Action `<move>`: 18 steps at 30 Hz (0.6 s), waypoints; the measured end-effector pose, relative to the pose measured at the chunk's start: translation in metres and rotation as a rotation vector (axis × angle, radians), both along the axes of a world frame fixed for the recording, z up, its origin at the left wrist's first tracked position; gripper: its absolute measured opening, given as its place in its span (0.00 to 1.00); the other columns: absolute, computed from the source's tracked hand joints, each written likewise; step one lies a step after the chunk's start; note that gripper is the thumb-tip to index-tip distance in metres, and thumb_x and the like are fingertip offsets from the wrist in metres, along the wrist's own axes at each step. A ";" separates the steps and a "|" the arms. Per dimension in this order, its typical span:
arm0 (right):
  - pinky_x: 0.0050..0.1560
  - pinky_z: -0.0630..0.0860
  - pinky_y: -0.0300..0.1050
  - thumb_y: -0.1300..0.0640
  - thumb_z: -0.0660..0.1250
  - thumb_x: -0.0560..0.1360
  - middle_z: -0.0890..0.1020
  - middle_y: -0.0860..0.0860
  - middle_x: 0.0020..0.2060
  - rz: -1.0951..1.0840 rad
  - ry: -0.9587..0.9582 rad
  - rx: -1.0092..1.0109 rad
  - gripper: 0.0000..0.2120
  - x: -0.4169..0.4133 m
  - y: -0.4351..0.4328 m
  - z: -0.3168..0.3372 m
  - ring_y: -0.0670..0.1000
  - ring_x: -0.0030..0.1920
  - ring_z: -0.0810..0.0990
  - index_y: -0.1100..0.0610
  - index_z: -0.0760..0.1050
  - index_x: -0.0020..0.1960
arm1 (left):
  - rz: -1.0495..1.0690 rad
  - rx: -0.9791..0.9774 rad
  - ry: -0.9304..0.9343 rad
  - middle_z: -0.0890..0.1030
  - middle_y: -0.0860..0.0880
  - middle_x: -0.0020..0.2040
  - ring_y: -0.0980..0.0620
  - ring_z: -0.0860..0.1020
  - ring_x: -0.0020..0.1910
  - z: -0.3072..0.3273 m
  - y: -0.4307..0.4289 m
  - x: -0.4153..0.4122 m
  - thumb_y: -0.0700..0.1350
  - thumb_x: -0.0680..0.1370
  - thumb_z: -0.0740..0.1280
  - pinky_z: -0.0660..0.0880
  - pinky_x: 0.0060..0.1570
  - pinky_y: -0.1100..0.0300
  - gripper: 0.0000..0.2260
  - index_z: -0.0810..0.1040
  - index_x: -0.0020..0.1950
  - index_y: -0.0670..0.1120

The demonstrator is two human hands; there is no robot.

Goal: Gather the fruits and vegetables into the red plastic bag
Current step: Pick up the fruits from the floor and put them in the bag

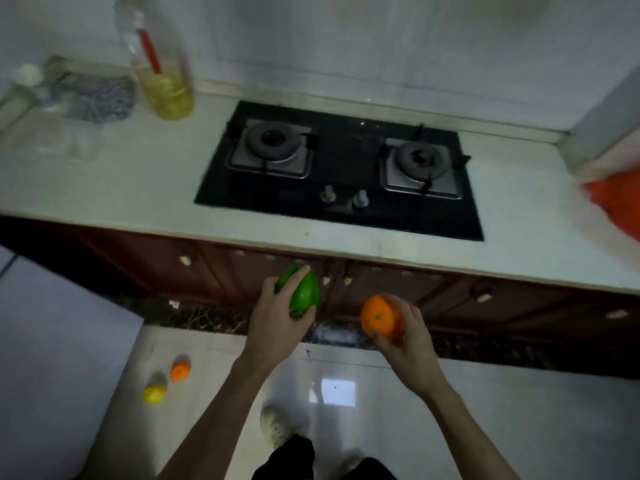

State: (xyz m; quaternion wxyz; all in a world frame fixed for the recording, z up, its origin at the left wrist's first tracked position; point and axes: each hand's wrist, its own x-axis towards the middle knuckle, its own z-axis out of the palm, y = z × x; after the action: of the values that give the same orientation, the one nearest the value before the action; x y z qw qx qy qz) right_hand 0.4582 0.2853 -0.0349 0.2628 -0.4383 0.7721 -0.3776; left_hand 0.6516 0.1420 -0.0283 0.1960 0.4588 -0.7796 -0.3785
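The left hand (277,320) grips a shiny green pepper (304,292), and the right hand (405,336) grips a round orange fruit (379,318), both below the white worktop (138,188). The red plastic bag (616,199) lies far right on the worktop.

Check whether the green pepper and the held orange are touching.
Apart. Head view shows cabinet between the green pepper in the left hand and orange in the right hand.

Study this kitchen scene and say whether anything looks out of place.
Yes. A small orange and a lemon lie on the floor, left of the person's shoe, while the red bag sits up on the counter.
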 end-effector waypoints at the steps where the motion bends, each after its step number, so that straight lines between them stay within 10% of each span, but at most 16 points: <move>1: 0.51 0.70 0.30 0.58 0.73 0.71 0.67 0.49 0.64 -0.045 -0.006 -0.013 0.30 -0.012 0.013 0.003 0.49 0.58 0.72 0.45 0.65 0.67 | -0.036 -0.005 0.003 0.66 0.49 0.59 0.49 0.74 0.56 0.003 0.008 -0.015 0.48 0.73 0.70 0.71 0.52 0.61 0.31 0.61 0.73 0.62; 18: 0.46 0.70 0.22 0.59 0.73 0.71 0.66 0.49 0.63 -0.593 0.025 -0.128 0.29 -0.149 0.218 0.031 0.33 0.56 0.69 0.43 0.65 0.66 | -0.505 -0.050 0.000 0.67 0.52 0.57 0.52 0.75 0.52 0.022 0.156 -0.221 0.50 0.72 0.71 0.75 0.52 0.59 0.31 0.62 0.71 0.65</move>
State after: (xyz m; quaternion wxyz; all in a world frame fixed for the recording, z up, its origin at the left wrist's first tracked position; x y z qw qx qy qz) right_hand 0.3090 0.5036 -0.0037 0.1033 -0.2139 0.8443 -0.4803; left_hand 0.4308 0.2984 -0.0067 0.1065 0.2443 -0.8786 -0.3962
